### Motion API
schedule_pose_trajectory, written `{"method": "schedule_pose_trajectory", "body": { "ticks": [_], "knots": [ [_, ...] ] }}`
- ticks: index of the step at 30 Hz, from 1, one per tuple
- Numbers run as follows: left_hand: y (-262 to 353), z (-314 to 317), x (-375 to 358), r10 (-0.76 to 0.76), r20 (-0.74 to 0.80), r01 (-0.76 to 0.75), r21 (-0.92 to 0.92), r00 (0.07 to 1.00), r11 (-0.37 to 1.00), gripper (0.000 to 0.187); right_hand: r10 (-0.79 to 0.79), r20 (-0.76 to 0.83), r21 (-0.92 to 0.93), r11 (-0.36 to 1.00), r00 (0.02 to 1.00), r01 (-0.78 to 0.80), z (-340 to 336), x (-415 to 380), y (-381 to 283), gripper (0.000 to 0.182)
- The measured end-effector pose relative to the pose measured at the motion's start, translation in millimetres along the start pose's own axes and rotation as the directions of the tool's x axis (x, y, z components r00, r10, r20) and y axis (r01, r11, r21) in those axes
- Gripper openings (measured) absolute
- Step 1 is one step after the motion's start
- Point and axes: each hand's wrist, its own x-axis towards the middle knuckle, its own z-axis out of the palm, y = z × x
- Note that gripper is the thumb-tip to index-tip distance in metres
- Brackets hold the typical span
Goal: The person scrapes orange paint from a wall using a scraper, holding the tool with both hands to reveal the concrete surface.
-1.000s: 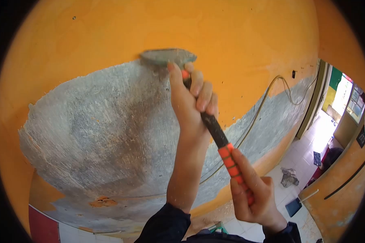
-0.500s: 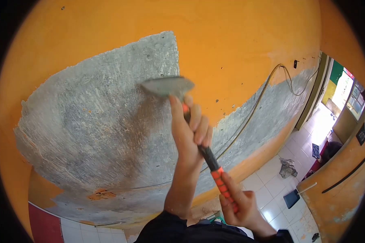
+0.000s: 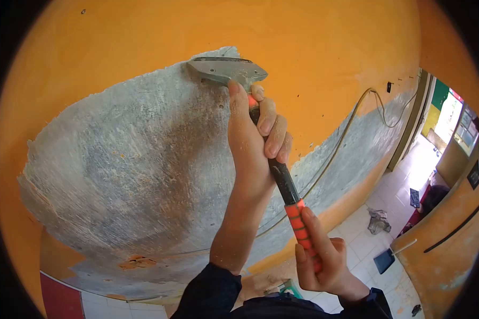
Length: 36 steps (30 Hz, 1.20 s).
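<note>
A long-handled scraper (image 3: pixel 231 69) has its wide grey head against the wall, at the upper edge of the bare grey patch (image 3: pixel 117 159). Orange paint (image 3: pixel 324 53) surrounds this rough patch. My left hand (image 3: pixel 247 143) is wrapped round the black shaft just below the head, its thumb pointing up towards it. Lower down, my right hand (image 3: pixel 327 263) grips the red-orange banded handle, with the index finger stretched along it. Pale dust lies on my left fingers and forearm.
A thin cable (image 3: pixel 348 119) loops along the wall to the right. On the tiled floor lie a crumpled plastic bag (image 3: pixel 378 221) and a dustpan (image 3: pixel 384 260). A person's dark-haired head (image 3: pixel 438 195) shows low at the far right, near a bright doorway (image 3: pixel 428 151).
Both hands have pushed the scraper upward along the wall, and its head has gone from the middle right of the grey patch to its top edge. The grips stay the same.
</note>
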Motion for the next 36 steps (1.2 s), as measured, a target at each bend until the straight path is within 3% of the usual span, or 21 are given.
{"method": "schedule_pose_trajectory", "body": {
  "ticks": [1,2,5,9,13,14,19,25,27,31,33,36],
  "knots": [
    [-1,-1,-2,0.009,0.001,-0.009,-0.008,1.0,1.0,0.038,-0.038,0.012,0.016,0.999,0.999,0.038,-5,4,0,0.059],
    [-4,-7,-9,0.002,-0.013,-0.003,-0.036,1.0,0.999,0.038,-0.003,-0.054,0.002,1.0,0.999,0.003,-1,-1,1,0.06],
    [-20,-31,-34,0.005,0.032,-0.001,-0.108,0.999,0.994,0.038,0.052,-0.049,0.049,0.998,0.997,-0.049,20,-40,18,0.059],
    [-15,-24,-33,-0.051,-0.103,0.044,-0.07,0.993,0.997,0.039,0.024,-0.004,0.026,0.999,1.0,-0.024,12,-29,19,0.053],
    [-19,-33,-38,-0.043,-0.057,0.037,-0.108,0.997,0.994,0.039,0.149,-0.077,0.174,0.976,0.986,-0.134,16,-28,2,0.05],
    [-22,-40,-41,-0.081,-0.03,0.077,-0.127,0.996,0.989,0.039,0.112,-0.079,0.045,0.993,0.991,-0.109,21,-36,3,0.049],
    [-14,-23,-27,-0.055,-0.077,0.051,-0.054,0.995,0.997,0.039,0.061,-0.023,0.082,0.995,0.998,-0.059,12,-26,12,0.057],
    [-16,-34,-36,-0.044,-0.006,0.043,-0.032,0.999,0.999,0.039,0.057,-0.04,0.061,0.997,0.998,-0.054,22,-37,17,0.055],
    [-12,-21,-28,0.004,-0.083,-0.002,0.019,0.997,1.0,0.039,0.081,-0.061,0.097,0.992,0.995,-0.075,17,-24,14,0.055],
    [-12,-22,-28,-0.006,-0.063,0.008,0.028,0.998,1.0,0.04,0.138,-0.04,0.133,0.982,0.99,-0.132,12,-30,5,0.056],
    [-16,-33,-35,-0.043,0.001,0.043,-0.044,0.999,0.998,0.039,0.121,-0.009,0.111,0.987,0.993,-0.12,14,-30,10,0.057],
    [-14,-21,-21,-0.02,-0.038,0.021,0.013,0.999,1.0,0.04,0.015,-0.039,0.084,0.996,0.999,-0.012,12,-15,16,0.061]
  ]
}}
